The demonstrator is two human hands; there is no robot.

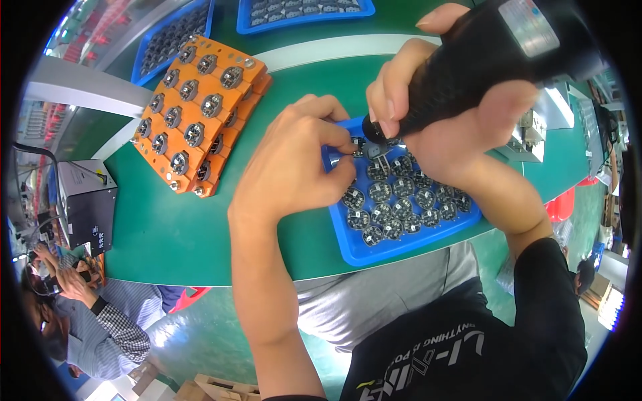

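My right hand (461,134) is wrapped round a black handheld power screwdriver (468,60), its nose pointing down into the blue tray (361,257). My left hand (287,157) reaches over the tray's left side, thumb and forefinger pinching a small round circuit board part (359,146) close to the tool's nose. The tool's tip is hidden, so whether it touches the part cannot be told. Several round circuit board assemblies (402,208), dark with silvery components, lie in the tray below both hands.
Left on the green table (174,234) stand stacked orange fixture boards (194,107) holding round assemblies. More blue trays (301,25) of parts lie at the far side. A black box-shaped device (83,207) sits at the left edge; a co-worker's hands (73,284) show beyond it.
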